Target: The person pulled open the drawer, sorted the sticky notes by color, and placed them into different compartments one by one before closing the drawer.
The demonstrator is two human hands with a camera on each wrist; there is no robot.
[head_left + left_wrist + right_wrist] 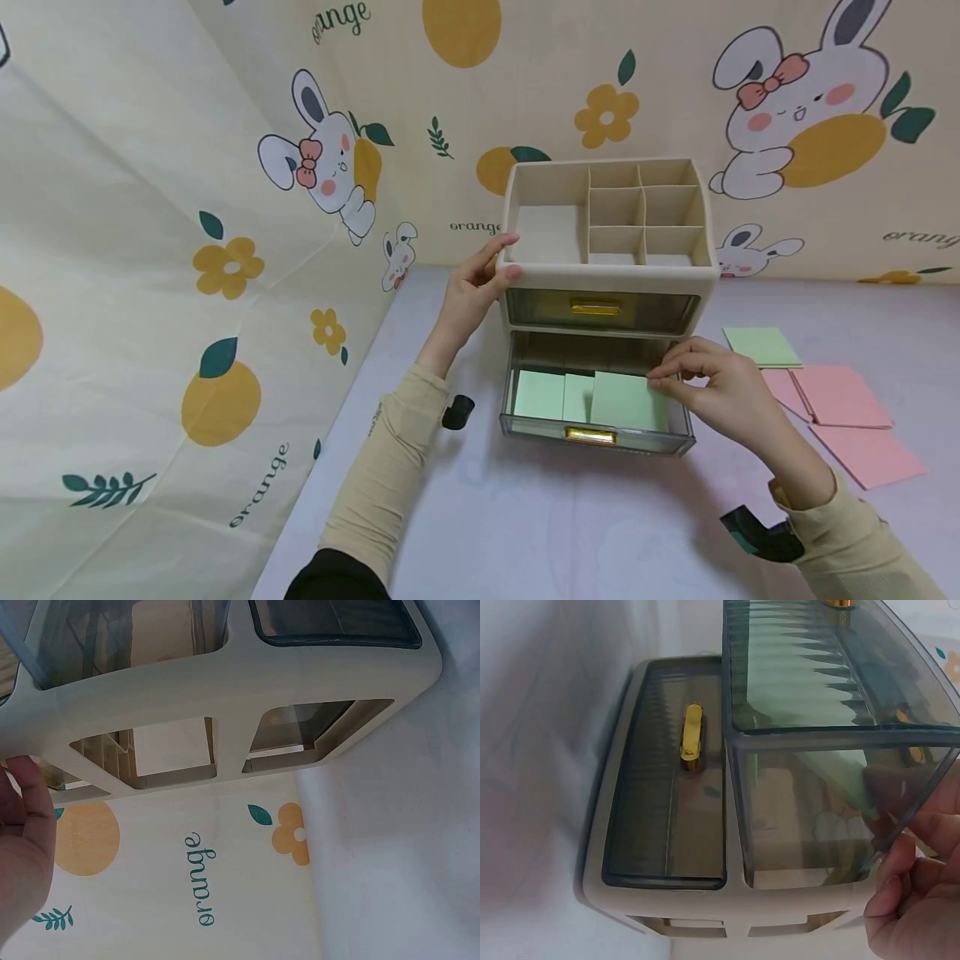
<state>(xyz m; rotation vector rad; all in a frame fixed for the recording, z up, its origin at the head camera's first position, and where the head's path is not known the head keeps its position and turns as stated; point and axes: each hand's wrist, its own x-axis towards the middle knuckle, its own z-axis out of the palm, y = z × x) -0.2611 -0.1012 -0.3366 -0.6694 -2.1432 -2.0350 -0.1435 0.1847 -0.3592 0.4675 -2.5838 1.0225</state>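
Beige sleeves lie nearest cam. Head view: L hand grips organizer by its left side; R hand seems to pinch 1 green note at the right of the pulled-out lower drawer. Prob. step: loading notes; next likely calls for seating it & letting go. Pink notes at right on desk. Backdrop cloth reads "orange" several x. L wrist view: "orange" again, 1x, sideways. R wrist view: no brand legible on drawers.
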